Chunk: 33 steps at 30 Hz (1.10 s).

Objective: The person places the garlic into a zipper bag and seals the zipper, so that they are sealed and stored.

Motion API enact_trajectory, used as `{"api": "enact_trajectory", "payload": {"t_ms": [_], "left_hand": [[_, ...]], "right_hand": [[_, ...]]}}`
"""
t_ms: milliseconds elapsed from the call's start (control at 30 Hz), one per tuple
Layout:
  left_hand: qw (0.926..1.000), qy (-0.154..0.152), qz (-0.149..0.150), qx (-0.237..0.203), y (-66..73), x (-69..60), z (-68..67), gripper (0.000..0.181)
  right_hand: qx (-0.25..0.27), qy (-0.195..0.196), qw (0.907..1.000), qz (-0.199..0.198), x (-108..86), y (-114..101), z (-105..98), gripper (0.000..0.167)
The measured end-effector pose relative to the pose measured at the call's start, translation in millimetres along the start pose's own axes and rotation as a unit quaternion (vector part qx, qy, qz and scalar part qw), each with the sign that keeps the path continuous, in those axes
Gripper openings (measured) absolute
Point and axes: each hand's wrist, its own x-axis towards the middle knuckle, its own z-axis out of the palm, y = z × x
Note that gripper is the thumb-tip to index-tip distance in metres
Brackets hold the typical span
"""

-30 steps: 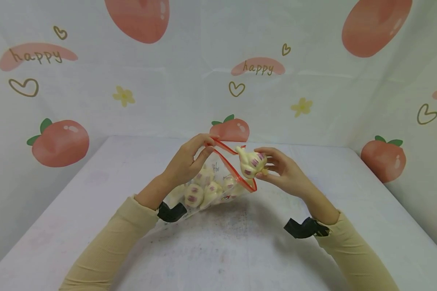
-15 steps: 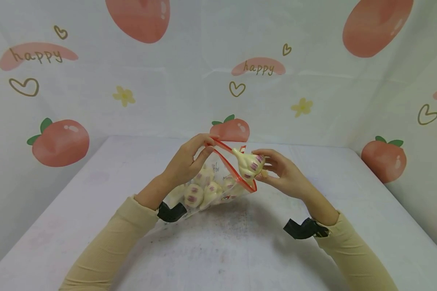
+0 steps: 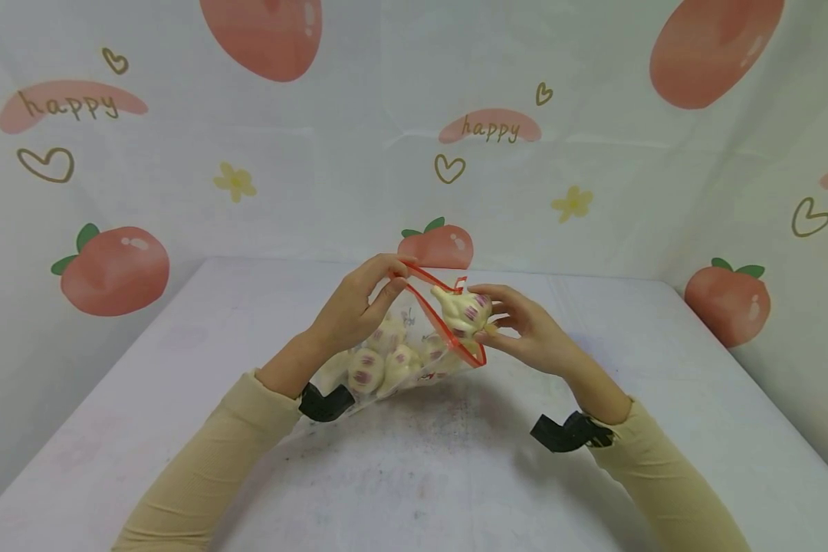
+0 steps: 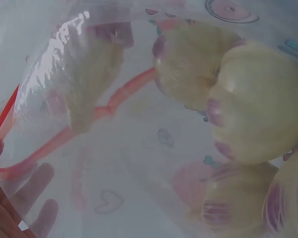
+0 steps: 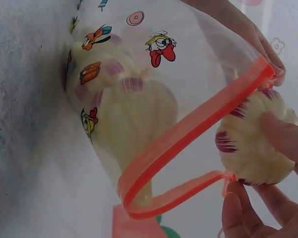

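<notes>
Head view: garlic bulb (image 3: 464, 310) in right hand's (image 3: 533, 330) pinch, bag rim (image 3: 446, 333) in left hand's (image 3: 354, 305).

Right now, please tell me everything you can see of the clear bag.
The bag is see-through, plastic by its look, with small colourful cartoon prints and a red strip edging its mouth. It rests slanted on the table, its mouth open toward the person's right. The left hand holds up one end of the mouth. Several garlic bulbs are inside. The right hand holds another bulb at the opening; whether that touches the bag is unclear.
</notes>
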Motion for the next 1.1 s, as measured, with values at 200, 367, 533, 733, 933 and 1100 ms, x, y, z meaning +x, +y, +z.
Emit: {"api": "enact_trajectory", "payload": {"t_ms": [200, 367, 533, 733, 933, 1100], "left_hand": [[1.0, 0.002, 0.004, -0.001, 1.1, 1.3, 0.7, 0.006], [1.0, 0.001, 0.006, 0.0, 1.6, 1.9, 0.9, 0.006], [1.0, 0.0, 0.005, 0.001, 2.3, 2.0, 1.3, 0.006], [1.0, -0.002, 0.003, -0.003, 3.0, 2.6, 2.1, 0.007], [1.0, -0.002, 0.003, -0.008, 3.0, 2.9, 3.0, 0.006], [0.9999, -0.002, -0.001, -0.01, 2.4, 2.7, 3.9, 0.006]], "right_hand": [[0.012, -0.01, 0.9996, 0.025, 3.4, -4.2, 4.8, 0.058], [0.018, -0.013, 0.9983, 0.054, 5.6, -6.3, 9.5, 0.058], [0.013, -0.01, 0.9973, 0.072, 9.1, -8.6, 12.8, 0.058], [0.013, -0.01, 0.9981, 0.06, 12.1, -8.5, 16.4, 0.053], [0.021, -0.017, 0.9984, 0.049, 14.9, -8.2, 21.4, 0.039], [0.03, -0.027, 0.9978, 0.053, 15.4, -9.3, 24.8, 0.031]]}}
